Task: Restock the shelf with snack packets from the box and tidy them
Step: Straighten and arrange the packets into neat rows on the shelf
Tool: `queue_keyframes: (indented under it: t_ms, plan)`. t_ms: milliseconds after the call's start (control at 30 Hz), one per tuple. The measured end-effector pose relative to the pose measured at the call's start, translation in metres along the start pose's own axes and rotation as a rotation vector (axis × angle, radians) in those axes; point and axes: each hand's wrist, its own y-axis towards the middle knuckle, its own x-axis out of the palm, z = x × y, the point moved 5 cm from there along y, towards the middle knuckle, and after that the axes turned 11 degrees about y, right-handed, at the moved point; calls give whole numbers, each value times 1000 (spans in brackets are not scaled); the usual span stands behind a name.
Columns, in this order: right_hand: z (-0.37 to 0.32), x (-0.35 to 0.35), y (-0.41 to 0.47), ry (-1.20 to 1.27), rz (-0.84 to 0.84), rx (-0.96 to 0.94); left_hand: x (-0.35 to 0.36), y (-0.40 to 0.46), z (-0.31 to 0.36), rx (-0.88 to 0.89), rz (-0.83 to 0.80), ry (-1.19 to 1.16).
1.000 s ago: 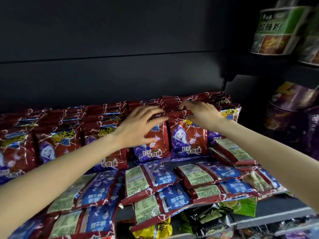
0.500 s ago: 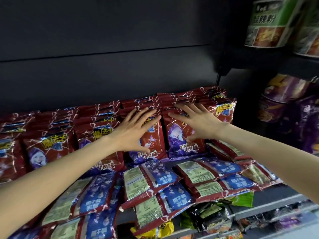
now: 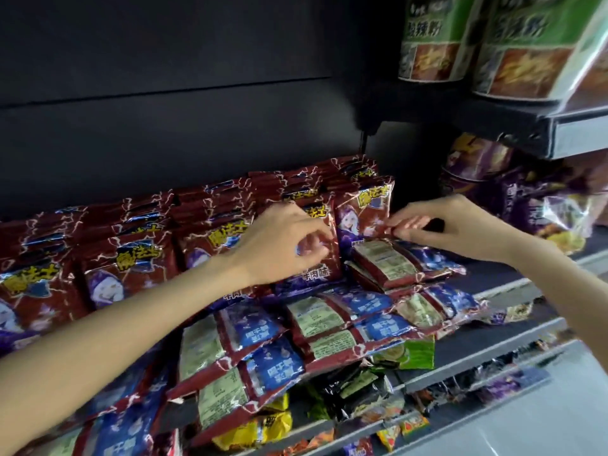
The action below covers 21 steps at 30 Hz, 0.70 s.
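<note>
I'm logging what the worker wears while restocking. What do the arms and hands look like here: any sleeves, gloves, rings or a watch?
Both forearms are bare as far as the frame shows; no sleeve edge is in view. The left hand and the right hand wear no gloves. No ring, watch or wristband shows on either wrist or any visible finger. The nails look short and unpainted, though motion blur softens them.
</note>
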Motion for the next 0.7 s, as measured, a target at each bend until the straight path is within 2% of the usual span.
queue_keyframes:
  t_ms: [67,200,267,333,400,467,600,700]
  plan:
    - [17,-10,-29,68,-41,51,9,15,28,11,-121,-45]
    - [59,-9,-61,57,-233,169,34,41,61,13,-291,-8]
    - [70,-5,-64,100,-269,206,49,49,69,1,-428,21]
    - [74,1,-61,137,-257,198,58,53,70,-13,-491,42]
    - [73,0,-53,144,-197,142,60,56,68,-30,-458,72]
    - [72,-6,-42,133,-92,85,53,59,66,-55,-357,122]
    - [76,-21,-12,187,235,24,32,71,47,-175,-127,115]
    - [90,-19,16,225,361,94,29,83,28,-276,-60,158]
